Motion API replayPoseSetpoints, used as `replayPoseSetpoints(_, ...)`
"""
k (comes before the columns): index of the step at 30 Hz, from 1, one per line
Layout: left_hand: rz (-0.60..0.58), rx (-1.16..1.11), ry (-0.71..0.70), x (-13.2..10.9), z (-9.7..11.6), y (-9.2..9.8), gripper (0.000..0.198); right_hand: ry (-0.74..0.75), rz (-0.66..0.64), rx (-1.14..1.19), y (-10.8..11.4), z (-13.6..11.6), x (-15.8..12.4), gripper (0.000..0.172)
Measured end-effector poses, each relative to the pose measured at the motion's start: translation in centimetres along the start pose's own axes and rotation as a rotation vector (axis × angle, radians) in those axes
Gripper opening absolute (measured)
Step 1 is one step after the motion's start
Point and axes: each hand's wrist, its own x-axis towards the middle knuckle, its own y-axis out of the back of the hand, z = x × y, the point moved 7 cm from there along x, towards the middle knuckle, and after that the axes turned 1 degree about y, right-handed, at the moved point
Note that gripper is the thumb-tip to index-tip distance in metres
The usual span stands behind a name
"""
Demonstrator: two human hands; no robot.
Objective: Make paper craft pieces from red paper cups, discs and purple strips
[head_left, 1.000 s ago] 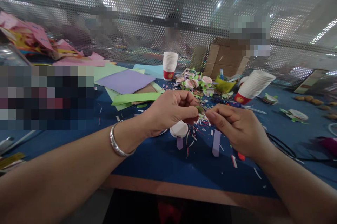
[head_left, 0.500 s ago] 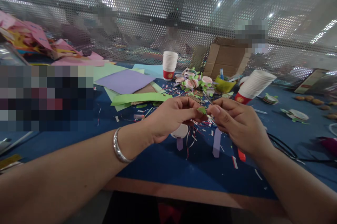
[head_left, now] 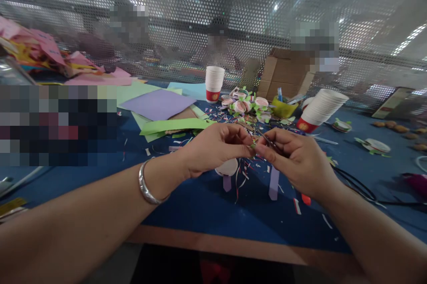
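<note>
Above the blue table, my left hand (head_left: 223, 146), with a silver bangle on its wrist, is closed in a pinch. A small green paper piece (head_left: 252, 146) shows at its fingertips, mostly covered by the fingers. My right hand (head_left: 293, 155) is closed on a slim dark metal tool (head_left: 267, 138), whose kind I cannot make out. The fingertips of both hands meet or nearly meet. Beneath them lie a round white disc (head_left: 227, 167) with a purple paper tab (head_left: 227, 183) and a separate purple strip (head_left: 274, 184).
Coloured paper sheets (head_left: 156, 102) lie at the left, with a green strip (head_left: 176, 126) in front. White paper cups (head_left: 214, 84) stand behind; another cup stack (head_left: 322, 110) leans at right. Between them are paper-trimmed round pieces (head_left: 242, 106), a yellow container (head_left: 283, 108) and scattered scraps.
My right hand has moved slightly left, closing in on my left fingertips. Less of the green paper piece shows now, and more of the metal tool is visible across the right fingers.
</note>
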Motion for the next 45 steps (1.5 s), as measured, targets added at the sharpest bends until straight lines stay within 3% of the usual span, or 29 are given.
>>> replayPoseSetpoints(9,-0.108,0.027,0.013,0.2,-0.1,-0.3,0.010,0.016,-0.075,0.020,-0.4,-0.2,-0.1,0.016)
replayPoseSetpoints(15,0.109,-0.159,0.046,0.4,-0.1,1.2,0.012,-0.081,-0.062,0.071,-0.3,0.8,0.0,0.034)
replayPoseSetpoints(18,0.158,-0.266,0.049,0.5,-0.3,1.4,0.013,-0.116,-0.053,0.077,-0.2,1.4,-0.2,0.042)
replayPoseSetpoints(26,0.100,-0.346,0.022,0.2,-0.7,0.3,0.016,-0.058,-0.033,0.008,0.1,0.8,-0.2,0.038)
replayPoseSetpoints(45,0.065,-0.396,0.032,0.1,-0.8,-0.1,0.017,0.010,-0.032,-0.144,0.3,-0.4,-0.3,0.039)
